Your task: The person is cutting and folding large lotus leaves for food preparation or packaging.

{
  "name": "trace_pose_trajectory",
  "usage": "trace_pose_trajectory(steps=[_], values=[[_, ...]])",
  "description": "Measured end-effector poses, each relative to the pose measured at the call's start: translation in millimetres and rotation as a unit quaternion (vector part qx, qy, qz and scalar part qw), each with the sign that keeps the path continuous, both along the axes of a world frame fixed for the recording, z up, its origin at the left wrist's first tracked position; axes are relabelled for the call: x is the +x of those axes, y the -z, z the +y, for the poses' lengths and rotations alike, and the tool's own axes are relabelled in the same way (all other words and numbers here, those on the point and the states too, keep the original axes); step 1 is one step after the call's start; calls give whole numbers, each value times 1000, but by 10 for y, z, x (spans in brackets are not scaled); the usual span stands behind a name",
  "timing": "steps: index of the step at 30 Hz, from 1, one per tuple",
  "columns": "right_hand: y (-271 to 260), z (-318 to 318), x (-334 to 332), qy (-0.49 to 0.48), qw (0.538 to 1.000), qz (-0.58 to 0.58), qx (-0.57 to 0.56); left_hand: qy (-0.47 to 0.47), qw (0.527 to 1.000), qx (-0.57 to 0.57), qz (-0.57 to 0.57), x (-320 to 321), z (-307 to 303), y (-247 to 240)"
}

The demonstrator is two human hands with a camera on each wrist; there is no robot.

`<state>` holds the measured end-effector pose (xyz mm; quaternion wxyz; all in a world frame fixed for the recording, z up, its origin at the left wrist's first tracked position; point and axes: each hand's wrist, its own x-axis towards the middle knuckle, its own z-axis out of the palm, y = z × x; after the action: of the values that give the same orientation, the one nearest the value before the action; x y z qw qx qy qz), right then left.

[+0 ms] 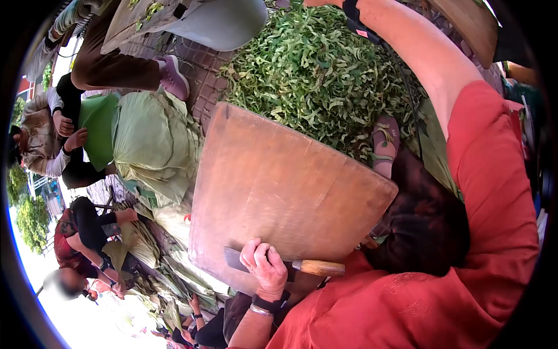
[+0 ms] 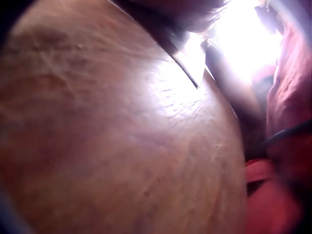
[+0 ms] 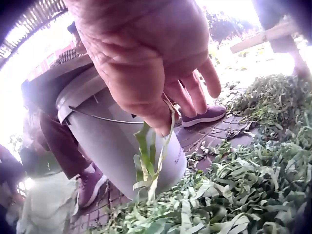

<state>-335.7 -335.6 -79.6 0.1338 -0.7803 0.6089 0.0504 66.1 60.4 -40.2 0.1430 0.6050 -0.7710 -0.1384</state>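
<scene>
A large wooden board (image 1: 290, 186) lies across the person's lap. On its near part is a knife with a wooden handle (image 1: 318, 267) and a broad dark blade (image 1: 234, 259). The left hand (image 1: 267, 267) holds the knife across the blade, fingers curled over it. In the left wrist view, the blade (image 2: 180, 61) shows just above the board's surface. Out past the board, the right hand (image 3: 151, 58) pinches a few thin green leaf strips (image 3: 146, 161), which hang down over a big pile of shredded leaves (image 1: 325, 75).
A grey-white bucket (image 3: 117, 136) stands beside the leaf pile, close to the right hand. Bundled large leaves (image 1: 148, 131) lie left of the board. Several other people sit along the left, one wearing purple shoes (image 1: 173, 78). A wooden plank (image 1: 471, 26) is at upper right.
</scene>
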Motion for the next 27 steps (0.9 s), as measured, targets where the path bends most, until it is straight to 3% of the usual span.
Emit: trace_pose_trajectory(steps=[1, 2, 3, 6, 8, 11, 17, 20, 23, 27], values=[[173, -71, 17, -3, 999, 42, 8, 3, 1000, 4, -2, -6, -3, -21], [477, -118, 175, -12, 998, -46, -32, 7, 1000, 9, -2, -8, -6, -34], [770, -211, 427, -37, 998, -30, -28, 8, 1000, 9, -1, 4, -3, -27], [1091, -28, 1101, -117, 991, -57, -25, 10, 1000, 7, 1, 31, 4, -3], [1229, 38, 1442, -144, 988, -42, 20, 14, 1000, 12, -7, 31, -2, -26], [1511, 144, 1731, -151, 988, -32, -18, 19, 1000, 13, -4, 38, -5, -25], [1884, 513, 1872, -151, 986, 20, 73, 25, 1000, 12, 4, 38, -18, -30], [2065, 849, 1935, -150, 988, -21, -11, 25, 1000, 15, -2, 30, -22, -41], [2101, 1092, 1905, -216, 976, -39, -5, 23, 999, 23, -4, 23, -18, -53], [2200, 1480, 1754, -279, 956, -40, -81, 15, 1000, 7, -3, 20, 8, -19]])
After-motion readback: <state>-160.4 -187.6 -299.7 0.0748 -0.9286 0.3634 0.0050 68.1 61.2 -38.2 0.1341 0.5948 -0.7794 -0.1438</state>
